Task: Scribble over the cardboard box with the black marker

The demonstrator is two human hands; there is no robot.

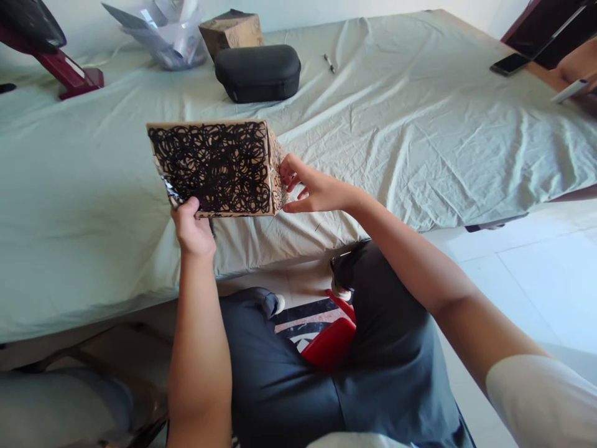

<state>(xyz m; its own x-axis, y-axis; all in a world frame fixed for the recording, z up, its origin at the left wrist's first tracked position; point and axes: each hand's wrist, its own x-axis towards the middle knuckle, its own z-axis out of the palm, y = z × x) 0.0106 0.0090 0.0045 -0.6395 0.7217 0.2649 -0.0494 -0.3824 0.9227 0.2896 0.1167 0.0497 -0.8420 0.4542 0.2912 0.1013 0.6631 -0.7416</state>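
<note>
A cardboard box [212, 169] is held up near the front edge of the bed-like surface, and dense black looping scribbles cover its facing side. Its narrower right side also carries dark marks. My left hand [193, 229] grips the lower left corner, with the thumb over the front and the other fingers hidden behind. A shiny strip, perhaps tape, shows along the left edge. My right hand [313, 186] is at the right side, fingers bent and apart, fingertips touching or very near the cardboard. Nothing shows between them.
On the pale green sheet [84, 236] are a black zip case [259, 73], another cardboard box [232, 32], a plastic bin [175, 37] with contents and a pen [329, 63]. At far right, a person's hand [578, 65] is near a white marker [569, 91] and a phone [509, 63].
</note>
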